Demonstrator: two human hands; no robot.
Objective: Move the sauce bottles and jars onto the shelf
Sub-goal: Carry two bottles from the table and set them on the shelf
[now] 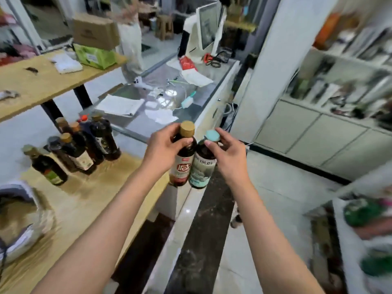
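wooden shelf (89, 194) at the left already carries a cluster of dark bottles (84, 149). left hand (163, 149) grips the gold-capped bottle (185, 153) by its neck; right hand (229, 153) pinches the teal-capped bottle (203, 166) beside it, both over the dark surface (203, 230). best to carry them upright leftwards and set them clear of the cluster.
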